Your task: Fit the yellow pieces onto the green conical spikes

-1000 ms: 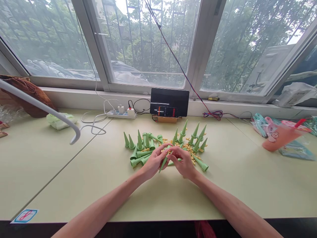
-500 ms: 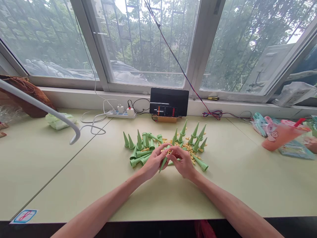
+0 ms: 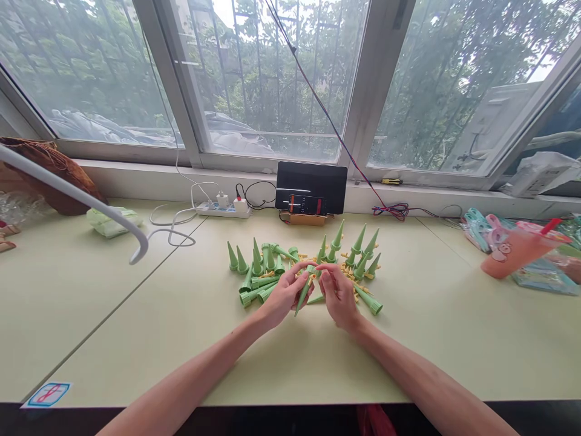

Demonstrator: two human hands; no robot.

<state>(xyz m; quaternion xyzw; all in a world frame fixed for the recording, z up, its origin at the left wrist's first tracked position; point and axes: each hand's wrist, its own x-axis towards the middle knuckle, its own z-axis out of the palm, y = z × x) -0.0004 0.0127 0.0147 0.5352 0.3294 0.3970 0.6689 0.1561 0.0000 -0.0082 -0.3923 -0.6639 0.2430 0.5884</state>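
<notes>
My left hand [image 3: 285, 293] grips a green plastic watering spike [image 3: 302, 297], its pointed end tilted down toward me. A small yellow valve [image 3: 312, 277] sticks out from the side of that spike near its wide end. My right hand [image 3: 341, 300] is just to the right, its index finger stretched to the spike's wide end and its thumb apart from the valve; its other fingers are curled and partly hidden. Around both hands lie loose green spikes [image 3: 251, 297] and small yellow valves [image 3: 363, 289]. Several spikes with valves stand upright [image 3: 356, 240] behind my right hand.
A tablet [image 3: 311, 181] with a phone [image 3: 307, 204] before it stands at the window. Left of it lies a power strip [image 3: 222, 209] with white cables. A white curved arm [image 3: 91, 206] crosses the left side. An orange cup [image 3: 512, 251] stands at right, near a co-worker's hand [image 3: 565, 264].
My right hand has drawn slightly right, its thumb moving away from the yellow valve. My left hand still holds the spike in nearly the same place.
</notes>
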